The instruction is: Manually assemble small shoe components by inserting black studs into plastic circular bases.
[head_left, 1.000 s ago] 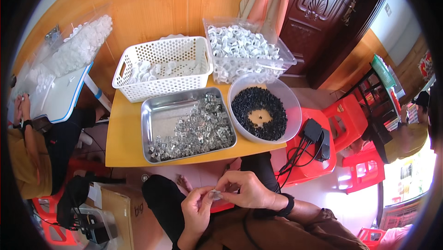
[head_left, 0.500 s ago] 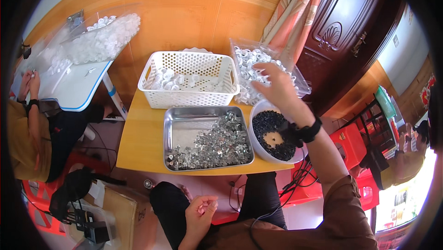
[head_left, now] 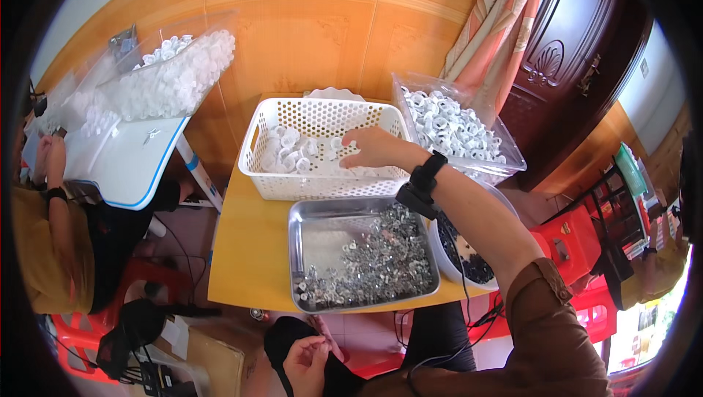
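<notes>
My right hand (head_left: 379,149) reaches into the right half of a white perforated plastic basket (head_left: 329,186), thumb and fingers apart, with nothing visible between them. Small white ring-like plastic parts (head_left: 291,149) lie in the basket, mostly at its left, close to my fingertips. Low down by my lap, my left hand (head_left: 304,365) is closed, thumb and fingertips pressed together; anything held there is too small to make out. In front of the basket stands a steel tray (head_left: 322,230) with a heap of small shiny metal pieces (head_left: 381,265), touched by neither hand.
A clear bag of white plastic parts (head_left: 454,127) lies right of the basket. Beneath my right forearm is a round tub of small black pieces (head_left: 476,269). At the left, a co-worker's hands (head_left: 50,154) are by a white table (head_left: 139,151) with bags. Cables hang at the right.
My right hand has moved left from above the bag of white parts into the basket. My left hand stays low and closed. The whole view has shifted slightly.
</notes>
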